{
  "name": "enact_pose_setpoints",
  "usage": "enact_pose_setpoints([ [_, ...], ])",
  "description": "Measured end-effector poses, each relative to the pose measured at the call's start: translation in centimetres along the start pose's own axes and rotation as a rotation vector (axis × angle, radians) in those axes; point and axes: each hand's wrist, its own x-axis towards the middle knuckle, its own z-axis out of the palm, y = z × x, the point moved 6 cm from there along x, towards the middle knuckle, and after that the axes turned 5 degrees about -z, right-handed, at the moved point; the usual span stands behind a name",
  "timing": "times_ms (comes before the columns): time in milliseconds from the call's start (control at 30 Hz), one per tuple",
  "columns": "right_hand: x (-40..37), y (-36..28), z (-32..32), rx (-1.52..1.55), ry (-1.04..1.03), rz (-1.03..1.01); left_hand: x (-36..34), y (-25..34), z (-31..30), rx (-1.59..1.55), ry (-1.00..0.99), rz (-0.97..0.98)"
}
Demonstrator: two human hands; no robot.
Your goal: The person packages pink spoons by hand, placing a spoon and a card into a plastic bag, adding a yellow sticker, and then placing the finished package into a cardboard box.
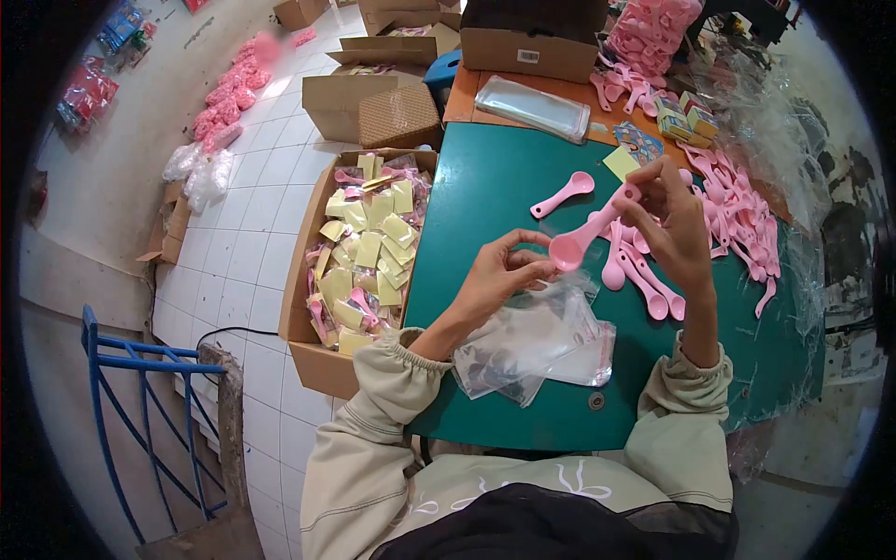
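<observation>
My right hand (674,224) pinches a pink measuring spoon (597,224) by its handle end, the bowl tilted down to the left. Close to that bowl, my left hand (499,275) has thumb and fingers closed on a clear plastic bag (571,287), whose outline is hard to see. Below it, several flat clear bags (527,350) lie overlapping on the green tabletop (471,215). One loose pink spoon (563,194) rests beyond my left hand. More pink spoons (644,280) lie under and beside my right hand, near a pale yellow card (621,163).
An open carton (350,371) of bagged spoons with yellow cards stands left of the table. A large spoon pile (728,205) covers the right side. At the back are a stack of clear bags (534,107), a brown box (532,56) and small yellow boxes (686,117).
</observation>
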Motion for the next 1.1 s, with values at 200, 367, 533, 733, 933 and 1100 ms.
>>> enact_pose_setpoints([
  [200, -0.2, 0.4, 1.9, 0.015, -0.15, -0.039, 0.2, 0.3, 0.1, -0.027, -0.049, 0.088],
  [367, -0.4, 0.5, 3.0, 0.112, -0.171, 0.019, 0.5, 2.6, 0.4, -0.016, -0.034, 0.108],
  [533, -0.1, 0.8, 1.3, 0.207, 0.002, 0.042, 0.7, 2.7, 0.7, 0.1, -0.205, -0.044],
  [733, -0.2, 0.3, 3.5, 0.153, -0.281, -0.228, 0.4, 3.2, 0.6, -0.048, -0.015, 0.055],
  [933, 4.1, 12.2, -2.1, -0.425, -0.199, -0.083, -0.4, 4.4, -0.8, -0.013, 0.052, 0.153],
  [1100, 2.9, 20.6, -3.3, -0.939, -0.324, 0.195, -0.8, 5.0, -1.2, -0.011, 0.099, 0.114],
])
